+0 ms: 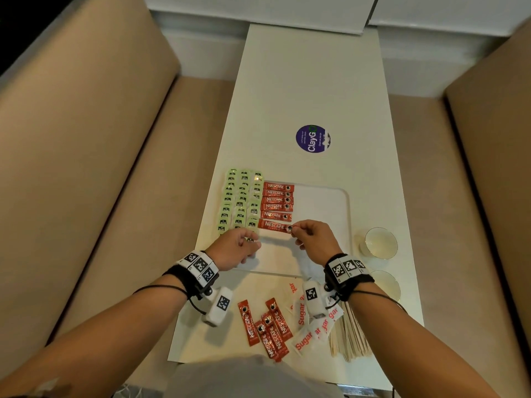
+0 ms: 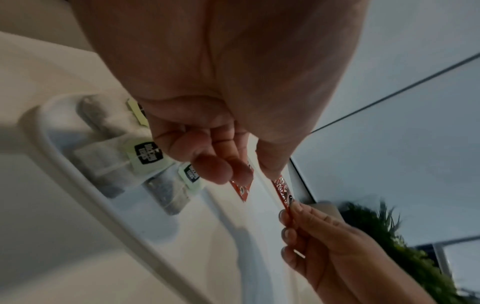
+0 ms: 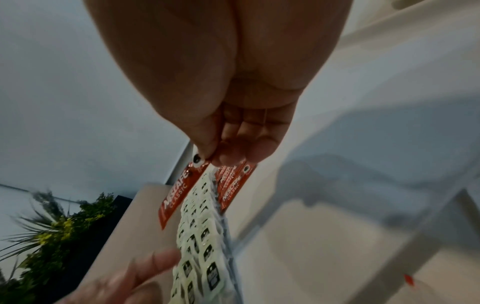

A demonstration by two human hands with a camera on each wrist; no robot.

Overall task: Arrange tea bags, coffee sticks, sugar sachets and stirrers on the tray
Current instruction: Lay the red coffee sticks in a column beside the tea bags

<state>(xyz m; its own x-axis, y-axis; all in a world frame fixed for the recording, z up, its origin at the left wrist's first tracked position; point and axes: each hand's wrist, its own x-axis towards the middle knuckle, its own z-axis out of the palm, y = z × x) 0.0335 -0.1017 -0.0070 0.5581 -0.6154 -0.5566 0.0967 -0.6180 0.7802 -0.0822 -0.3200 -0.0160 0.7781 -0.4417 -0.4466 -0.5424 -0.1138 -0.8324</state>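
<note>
A white tray (image 1: 346,208) holds rows of green-tagged tea bags (image 1: 241,199) along its left side. Beside them lies a column of red coffee sticks (image 1: 277,200). My right hand (image 1: 293,229) pinches the right end of the nearest coffee stick (image 1: 273,225), just below that column. In the right wrist view this stick (image 3: 176,191) hangs tilted over the tea bags (image 3: 202,236), its far end free. My left hand (image 1: 250,245) hovers at the tray's near left corner by the last tea bags, fingers loosely curled and holding nothing.
Loose coffee sticks (image 1: 267,328), sugar sachets (image 1: 309,334) and a pile of wooden stirrers (image 1: 349,337) lie on the table in front of the tray. Two glass cups (image 1: 379,242) stand at the right edge. A purple sticker (image 1: 313,138) lies farther back. Beige benches flank the table.
</note>
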